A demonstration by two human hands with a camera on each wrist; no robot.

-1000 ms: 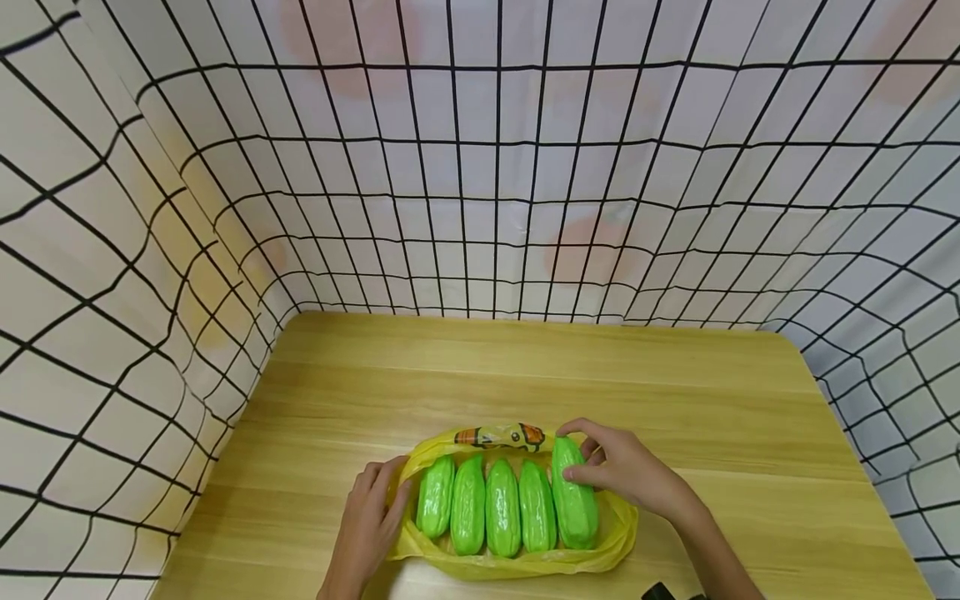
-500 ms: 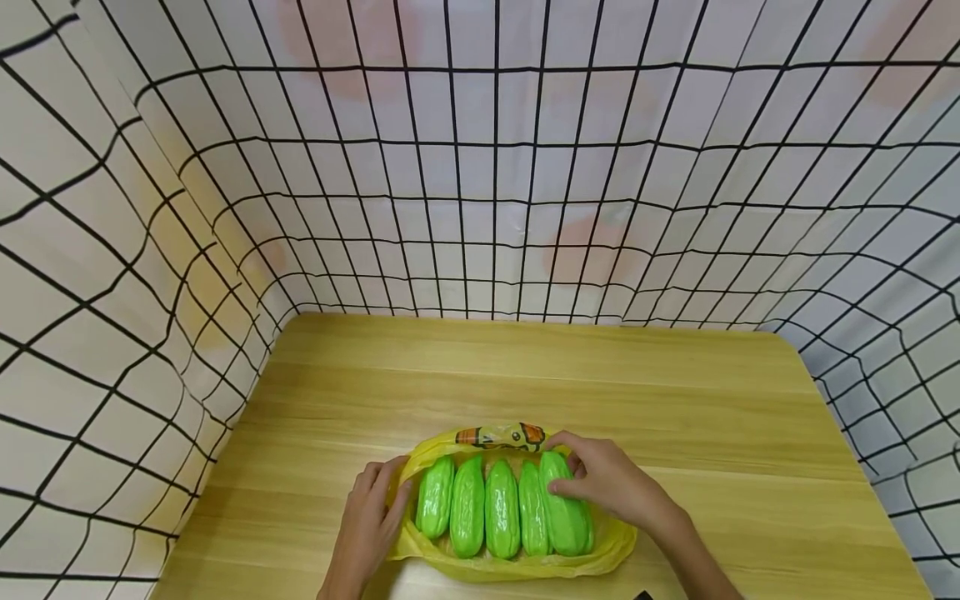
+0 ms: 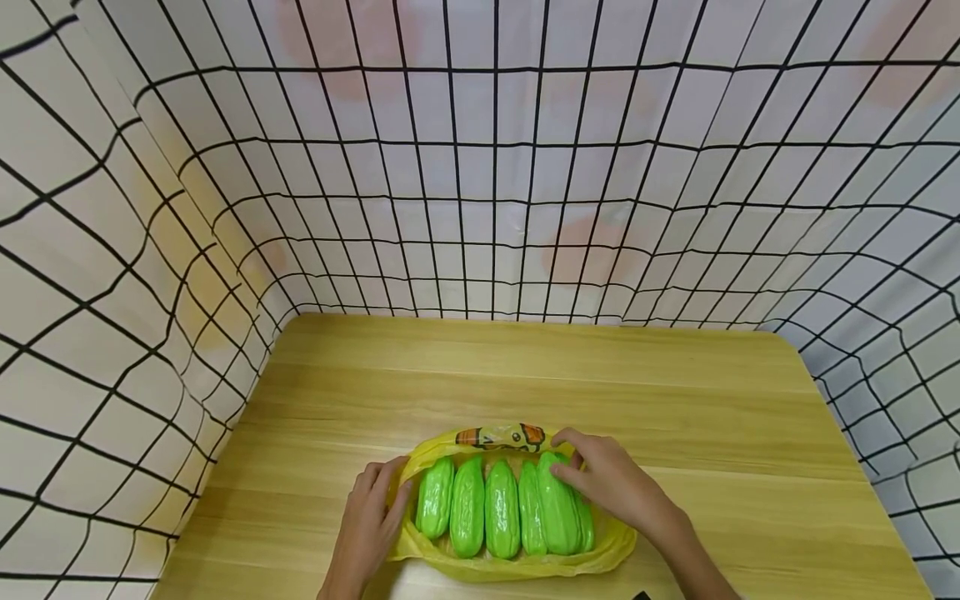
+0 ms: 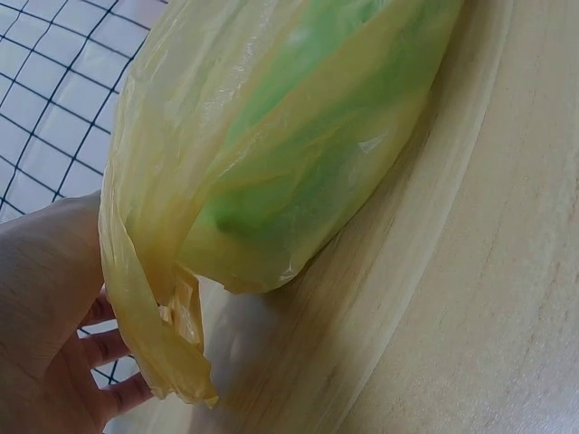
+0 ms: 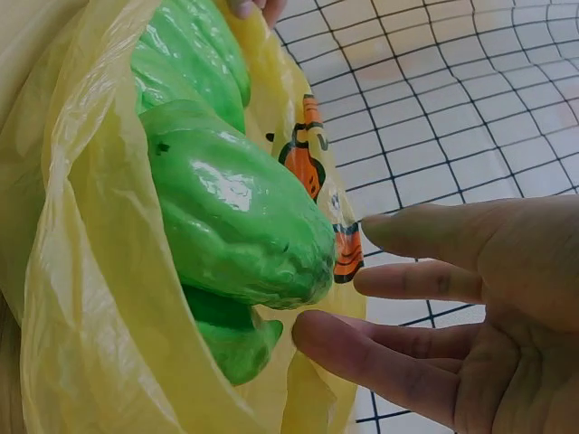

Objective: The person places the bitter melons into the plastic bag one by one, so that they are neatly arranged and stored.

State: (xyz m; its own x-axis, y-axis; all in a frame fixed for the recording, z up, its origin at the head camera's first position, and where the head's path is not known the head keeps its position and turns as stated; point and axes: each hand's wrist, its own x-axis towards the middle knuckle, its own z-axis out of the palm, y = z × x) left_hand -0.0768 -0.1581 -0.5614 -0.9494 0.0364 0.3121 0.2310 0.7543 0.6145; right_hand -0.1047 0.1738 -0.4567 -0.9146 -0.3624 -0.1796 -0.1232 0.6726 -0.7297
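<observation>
A yellow plastic bag lies open on the table, with several shiny, ridged green gourds side by side in it. The rightmost upper gourd partly covers another gourd at the right end. My left hand holds the bag's left edge, its fingers behind the plastic in the left wrist view. My right hand is at the far end of the upper right gourd. In the right wrist view its fingers are spread, just off the gourd's tip.
The bag stands on a wooden table. A black wire grid backed with pale cloth rises along the back and both sides. An orange cartoon print shows on the bag's far rim. A small dark object peeks in at the bottom edge.
My right hand has shifted the upper right gourd left and let go of it, uncovering the gourd at its right. My left hand has stayed at the bag's edge.
</observation>
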